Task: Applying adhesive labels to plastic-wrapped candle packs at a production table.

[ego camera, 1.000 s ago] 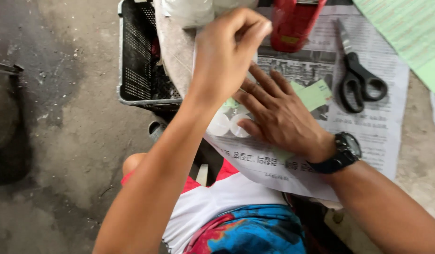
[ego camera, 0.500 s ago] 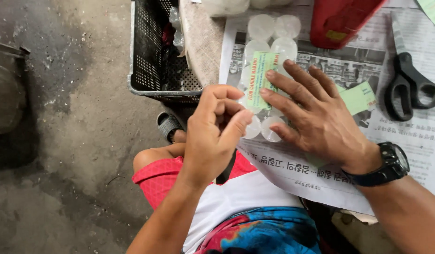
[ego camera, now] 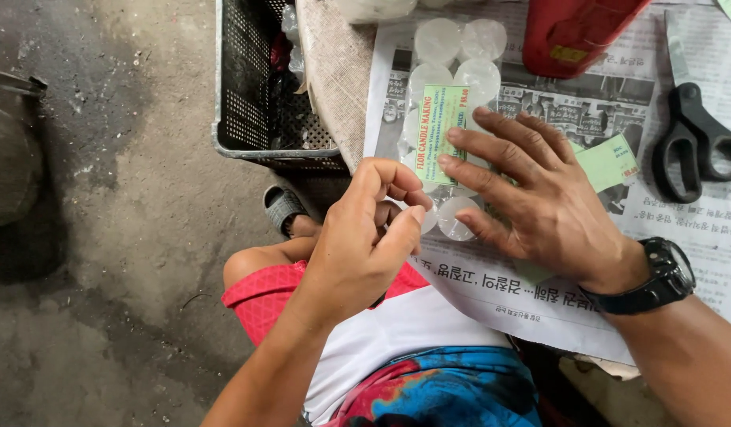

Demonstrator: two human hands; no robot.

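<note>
Rough grey concrete floor [ego camera: 112, 237] on the left; the tabletop [ego camera: 334, 87] on the right is spread with newspaper [ego camera: 500, 292]. We see a dark perforated plastic crate [ego camera: 255, 95] beside the tabletop, its top cut off by the frame and its contents too dark to make out. A red container [ego camera: 579, 32] and black scissors [ego camera: 693, 142] lie at the far edge, both partly cropped.

On the newspaper sits a clear pack of round white candles [ego camera: 456, 55] with a green paper label [ego camera: 440, 126] on top; the near half of the pack is hidden under the hands, so we cannot count the candles. A second green label [ego camera: 610, 162] pokes out from behind the right hand.

Right hand [ego camera: 547, 205], black watch [ego camera: 654, 277] at the wrist: fingers [ego camera: 480, 138] spread apart and flat, pressing down on the pack and the label's near end, gripping nothing.

Left hand [ego camera: 361, 241]: fingers [ego camera: 385, 178] curled together, thumb and fingertips pinched at the pack's near corner, just beside a candle. What they pinch is hidden; we cannot tell if it is the wrapper or tape.

A sandalled foot [ego camera: 290, 213] shows below the crate.
</note>
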